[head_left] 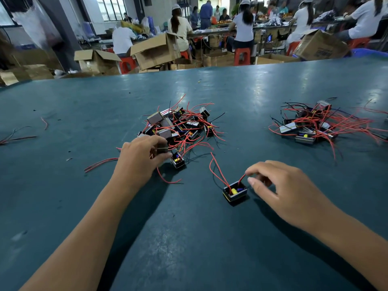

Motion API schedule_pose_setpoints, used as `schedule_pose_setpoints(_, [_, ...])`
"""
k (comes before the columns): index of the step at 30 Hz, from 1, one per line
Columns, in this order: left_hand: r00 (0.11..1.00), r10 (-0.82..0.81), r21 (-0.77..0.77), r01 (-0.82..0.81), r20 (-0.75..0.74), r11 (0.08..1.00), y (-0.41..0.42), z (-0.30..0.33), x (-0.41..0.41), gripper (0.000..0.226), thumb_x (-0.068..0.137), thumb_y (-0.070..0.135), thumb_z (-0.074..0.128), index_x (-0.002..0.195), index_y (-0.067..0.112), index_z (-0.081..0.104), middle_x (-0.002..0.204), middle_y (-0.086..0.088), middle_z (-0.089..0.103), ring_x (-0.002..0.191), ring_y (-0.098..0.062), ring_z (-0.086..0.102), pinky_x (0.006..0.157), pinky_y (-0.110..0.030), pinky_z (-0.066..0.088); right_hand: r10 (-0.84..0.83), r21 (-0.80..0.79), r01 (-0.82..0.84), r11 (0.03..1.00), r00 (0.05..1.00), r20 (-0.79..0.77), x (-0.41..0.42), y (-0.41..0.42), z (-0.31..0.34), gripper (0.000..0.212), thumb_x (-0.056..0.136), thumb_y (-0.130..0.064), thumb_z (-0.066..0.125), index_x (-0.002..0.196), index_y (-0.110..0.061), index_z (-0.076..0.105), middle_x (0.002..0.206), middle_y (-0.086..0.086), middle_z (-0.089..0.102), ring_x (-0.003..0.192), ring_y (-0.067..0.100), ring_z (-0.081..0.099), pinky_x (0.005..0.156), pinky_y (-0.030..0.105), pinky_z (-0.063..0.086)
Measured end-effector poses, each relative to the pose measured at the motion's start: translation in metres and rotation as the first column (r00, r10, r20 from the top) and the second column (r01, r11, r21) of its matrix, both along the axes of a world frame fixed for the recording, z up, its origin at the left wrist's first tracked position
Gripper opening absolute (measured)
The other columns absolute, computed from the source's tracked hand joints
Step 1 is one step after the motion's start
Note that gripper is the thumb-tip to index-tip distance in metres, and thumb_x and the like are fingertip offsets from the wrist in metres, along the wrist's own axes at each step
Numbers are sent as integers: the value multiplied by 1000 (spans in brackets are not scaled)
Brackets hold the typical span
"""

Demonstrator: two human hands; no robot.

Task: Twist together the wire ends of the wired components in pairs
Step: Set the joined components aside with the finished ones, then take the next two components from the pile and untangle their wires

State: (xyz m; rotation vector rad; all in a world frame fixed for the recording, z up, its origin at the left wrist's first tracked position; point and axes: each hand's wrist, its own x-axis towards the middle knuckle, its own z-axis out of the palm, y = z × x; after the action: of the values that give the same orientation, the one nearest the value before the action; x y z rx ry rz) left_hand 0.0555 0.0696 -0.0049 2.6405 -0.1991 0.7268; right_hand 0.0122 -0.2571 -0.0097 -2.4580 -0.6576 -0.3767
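A pile of small black box components (178,124) with red and black wires lies mid-table. My left hand (138,158) grips one dark component (161,148) at the pile's near edge. Another component (178,161) sits just right of that hand. Nearer to me stands a single black component (234,192) with yellow and blue parts inside and long red wires (216,171). My right hand (281,190) pinches one of its red wires close to the box, between thumb and forefinger.
A second heap of components (315,127) with tangled red wires lies at the right. Loose wire pieces (14,137) sit at the left on the green table (189,238). Beyond the far edge are cardboard boxes (155,51), red stools and seated workers.
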Motion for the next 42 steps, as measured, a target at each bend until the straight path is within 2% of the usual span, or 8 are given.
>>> schedule_pose_setpoints(7, [926, 135, -395, 17, 352, 919, -2, 23, -11, 19, 87, 27, 75, 101, 23, 65, 86, 16, 66, 75, 0, 60, 75, -13, 47, -318, -146, 300, 943, 940, -121, -1, 23, -5, 55, 71, -84, 43, 76, -30, 53, 64, -13, 58, 65, 6, 57, 55, 28, 40])
schedule_pose_setpoints(12, [982, 18, -787, 140, 189, 601, -12, 27, -16, 15, 83, 24, 74, 98, 27, 71, 92, -3, 75, 85, -20, 69, 89, -50, 56, -120, -75, 103, 992, 954, -274, 12, 21, -3, 29, 81, -60, 65, 79, -31, 62, 70, -13, 62, 68, 2, 58, 60, 23, 44])
schedule_pose_setpoints(14, [979, 29, -771, 140, 202, 621, -14, 28, -18, 14, 84, 24, 72, 98, 28, 73, 92, -3, 75, 85, -21, 69, 91, -52, 56, -10, -26, 1, 1000, 935, -354, 15, 14, 3, 17, 83, -51, 70, 81, -34, 66, 74, -16, 65, 71, -1, 59, 60, 15, 41])
schedule_pose_setpoints(19, [872, 233, -374, -62, 430, 925, 1, 31, -18, 18, 90, 23, 65, 108, 24, 66, 95, 12, 67, 81, -9, 63, 81, -18, 49, 152, -8, -174, 985, 880, -451, 15, 11, 7, 11, 91, -36, 69, 100, -41, 72, 86, -15, 62, 79, -4, 56, 70, 10, 41])
schedule_pose_setpoints(27, [787, 334, -587, 45, 519, 808, 1, 37, -19, 5, 100, 36, 55, 98, 38, 51, 86, 12, 66, 78, -12, 69, 75, -28, 53, 131, -35, -163, 986, 888, -442, 11, 9, 17, 28, 93, -14, 62, 92, -40, 72, 87, -14, 61, 81, 0, 61, 75, 17, 47])
schedule_pose_setpoints(30, [871, 212, -760, 239, 443, 605, -1, 40, -17, 5, 100, 29, 57, 99, 25, 54, 90, 2, 73, 79, -20, 73, 74, -41, 59, 118, -87, -174, 981, 889, -442, 11, 5, 21, 29, 91, -14, 61, 92, -41, 72, 91, -15, 63, 86, 2, 61, 79, 21, 49])
schedule_pose_setpoints(34, [963, -153, -915, 259, 221, 308, -27, 35, -22, 11, 100, 9, 51, 97, 5, 61, 83, -11, 76, 68, -25, 73, 60, -28, 57, 34, -53, -61, 997, 914, -404, 14, 4, 17, 8, 84, -33, 72, 89, -34, 65, 84, -15, 68, 81, 0, 62, 72, 17, 49])
schedule_pose_setpoints(42, [817, -555, -979, -58, -158, 194, -71, 18, -37, 22, 102, 16, 47, 90, 2, 60, 87, -24, 74, 71, -27, 75, 56, -28, 59, -59, -185, -40, 982, 864, -500, 17, -7, 22, 12, 83, -42, 73, 78, -31, 70, 74, -20, 70, 66, -1, 64, 64, 25, 53])
